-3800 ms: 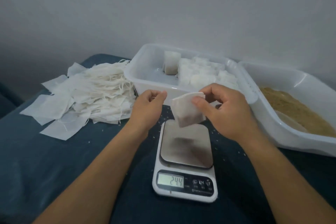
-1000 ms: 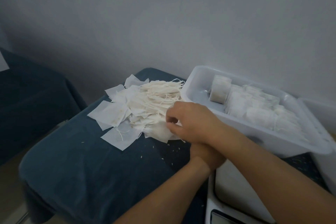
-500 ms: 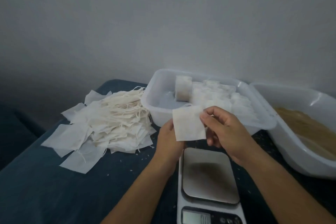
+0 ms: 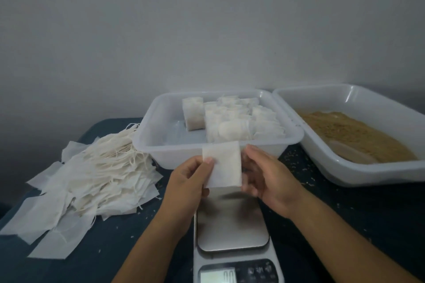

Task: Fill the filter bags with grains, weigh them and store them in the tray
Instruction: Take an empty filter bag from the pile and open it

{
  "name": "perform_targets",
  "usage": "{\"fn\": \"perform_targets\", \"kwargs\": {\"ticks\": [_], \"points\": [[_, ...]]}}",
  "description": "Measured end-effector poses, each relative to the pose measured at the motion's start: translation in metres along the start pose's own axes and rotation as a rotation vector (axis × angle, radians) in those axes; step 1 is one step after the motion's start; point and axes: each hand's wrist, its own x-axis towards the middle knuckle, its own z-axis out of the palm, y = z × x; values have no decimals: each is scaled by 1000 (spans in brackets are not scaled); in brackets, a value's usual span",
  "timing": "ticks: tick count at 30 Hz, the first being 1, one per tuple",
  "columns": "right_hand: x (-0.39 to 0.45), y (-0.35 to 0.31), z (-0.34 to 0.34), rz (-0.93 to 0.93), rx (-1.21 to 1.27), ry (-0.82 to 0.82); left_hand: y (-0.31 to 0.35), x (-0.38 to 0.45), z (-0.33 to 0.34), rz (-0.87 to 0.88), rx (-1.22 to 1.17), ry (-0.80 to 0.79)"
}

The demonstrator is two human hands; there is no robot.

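Filter bag [image 4: 224, 165]: white, flat, square; we held it above the scale [image 4: 232, 225], before the tray [image 4: 151, 135].
Left hand [image 4: 186, 179]: our thumb pinched its left edge.
Right hand [image 4: 264, 174]: our curled fingers gripped its right edge.

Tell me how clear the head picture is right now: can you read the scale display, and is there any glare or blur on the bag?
Head view: dim, soft light. The scale display is cut by the bottom edge and its digits are too washed out to read. The empty filter bag held by the left hand and right hand looks slightly soft, with no glare. Bright highlights sit on the grain tray far wall.
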Motion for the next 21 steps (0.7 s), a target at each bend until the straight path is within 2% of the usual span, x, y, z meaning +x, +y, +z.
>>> {"fn": "perform_targets", "kwargs": {"ticks": [2, 6, 13, 16, 21], "points": [[-1, 1, 0, 32, 109, -38, 2, 0, 1, -41, -43, -30], [-6, -2, -5, 33, 178, -185, 2, 1, -1, -57, -45, 56], [-1, 1, -4, -48, -22, -74, -2, 2, -2, -20, -11, 190], [-1, 4, -5, -63, -89, -85, -5, 3, -3, 23, 86, 247], [-4, 1, -2, -61, -116, -128, -5, 3, -2, 62, 111, 274]]}}
